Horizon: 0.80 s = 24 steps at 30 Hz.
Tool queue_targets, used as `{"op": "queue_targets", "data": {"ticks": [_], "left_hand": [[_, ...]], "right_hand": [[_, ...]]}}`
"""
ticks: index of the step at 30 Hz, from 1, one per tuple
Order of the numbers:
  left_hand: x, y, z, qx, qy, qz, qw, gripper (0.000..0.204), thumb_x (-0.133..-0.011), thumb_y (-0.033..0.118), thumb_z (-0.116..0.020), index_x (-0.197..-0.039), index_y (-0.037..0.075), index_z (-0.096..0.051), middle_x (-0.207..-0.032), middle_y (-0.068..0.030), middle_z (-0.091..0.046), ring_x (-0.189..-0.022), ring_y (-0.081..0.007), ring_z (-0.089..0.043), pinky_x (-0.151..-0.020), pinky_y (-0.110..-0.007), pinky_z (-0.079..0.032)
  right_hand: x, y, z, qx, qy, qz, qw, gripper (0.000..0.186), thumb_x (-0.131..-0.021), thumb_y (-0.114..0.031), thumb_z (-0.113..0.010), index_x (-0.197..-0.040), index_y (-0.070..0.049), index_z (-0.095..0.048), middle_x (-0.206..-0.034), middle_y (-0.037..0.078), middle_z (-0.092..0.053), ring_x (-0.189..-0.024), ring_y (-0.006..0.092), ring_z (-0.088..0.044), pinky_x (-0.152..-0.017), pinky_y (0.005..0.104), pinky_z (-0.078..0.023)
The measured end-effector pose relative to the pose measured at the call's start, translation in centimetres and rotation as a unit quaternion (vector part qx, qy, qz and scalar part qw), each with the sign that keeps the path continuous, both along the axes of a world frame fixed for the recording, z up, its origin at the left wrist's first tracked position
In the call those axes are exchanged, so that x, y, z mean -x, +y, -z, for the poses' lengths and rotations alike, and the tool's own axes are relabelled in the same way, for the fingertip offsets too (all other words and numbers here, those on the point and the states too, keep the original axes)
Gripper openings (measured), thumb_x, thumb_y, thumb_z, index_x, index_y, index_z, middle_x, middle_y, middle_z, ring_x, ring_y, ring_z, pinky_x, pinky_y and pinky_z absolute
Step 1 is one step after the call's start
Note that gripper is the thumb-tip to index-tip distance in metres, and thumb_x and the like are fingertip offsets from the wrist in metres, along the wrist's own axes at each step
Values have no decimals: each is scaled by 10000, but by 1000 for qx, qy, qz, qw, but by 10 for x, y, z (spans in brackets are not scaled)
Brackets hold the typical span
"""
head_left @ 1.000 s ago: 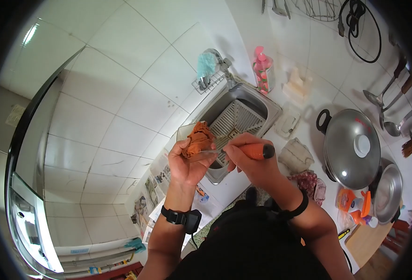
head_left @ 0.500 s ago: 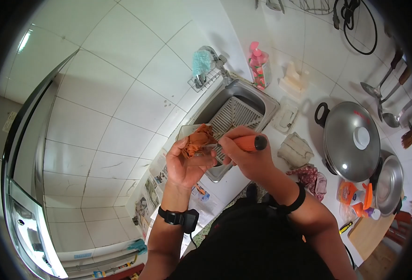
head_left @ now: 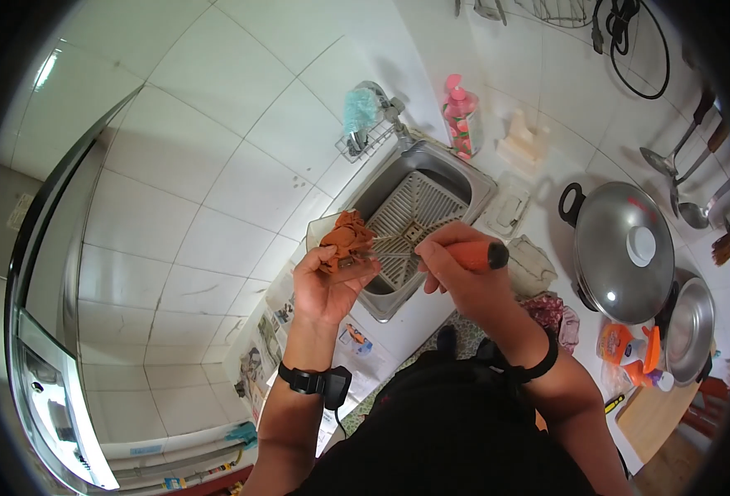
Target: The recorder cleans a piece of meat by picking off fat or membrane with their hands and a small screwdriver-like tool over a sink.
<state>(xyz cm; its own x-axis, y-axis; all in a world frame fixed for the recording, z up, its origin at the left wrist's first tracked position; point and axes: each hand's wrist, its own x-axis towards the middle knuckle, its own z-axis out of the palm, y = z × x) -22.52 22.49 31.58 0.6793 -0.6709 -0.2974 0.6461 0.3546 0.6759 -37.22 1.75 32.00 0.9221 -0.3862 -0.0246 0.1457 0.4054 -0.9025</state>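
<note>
My left hand is closed around a small clear container heaped with a crumpled, soft-looking orange-brown mass. In my right hand is a tool with a thick orange handle and a black butt end, and a thin, pale metal shaft running left from my fingers. The shaft's tip lies at the right side of the mass; whether it touches cannot be told. Both hands are over the near left part of a steel sink with a grey slatted rack inside.
A pink pump bottle stands behind the sink, beside the faucet. To the right are a beige cloth, a red patterned cloth, a lidded wok, orange bottles and a cutting board. Newspaper lies at left.
My right hand has drawn back to the right with the tool, so more of its shaft shows. My left hand and the container have shifted slightly left.
</note>
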Motion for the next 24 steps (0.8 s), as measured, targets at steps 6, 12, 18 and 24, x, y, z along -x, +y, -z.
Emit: {"op": "queue_targets", "data": {"ticks": [6, 12, 18, 24], "left_hand": [[10, -8, -7, 3, 17, -11, 1000, 564, -969, 229, -563, -1457, -51, -525, -1287, -234, -663, -1060, -375, -671, -972, -502, -565], [15, -18, -11, -67, 24, -3, 997, 578, -1011, 308, -537, -1476, -35, -528, -1242, -223, -676, -1025, -375, -675, -932, -511, -570], [9, -19, -4, -44, 39, -1, 998, 584, -1065, 380, -493, -1483, -26, -533, -1264, -218, -670, -1081, -358, -655, -953, -511, -556], [15, -28, 2, -71, 18, -14, 997, 584, -1087, 488, -490, -1470, 56, -575, -1247, -173, -685, -1092, -361, -659, -999, -563, -528]], "right_hand": [[-6, 12, 20, 69, -89, 44, 993, 83, -964, -103, -739, -942, -27, -714, -815, 15, -689, -660, 89, -654, -597, 266, -523], [4, 1, 16, 44, -7, -27, 999, 68, -957, -94, -732, -931, -34, -713, -818, 14, -683, -646, 94, -642, -594, 269, -518], [17, 2, 5, 27, -21, 27, 999, 56, -961, -80, -723, -928, -36, -714, -830, 13, -681, -650, 91, -652, -593, 265, -525], [7, 14, 16, 63, -77, 0, 995, 49, -954, -56, -728, -972, -15, -710, -904, 36, -733, -799, 105, -662, -715, 273, -534]]}}
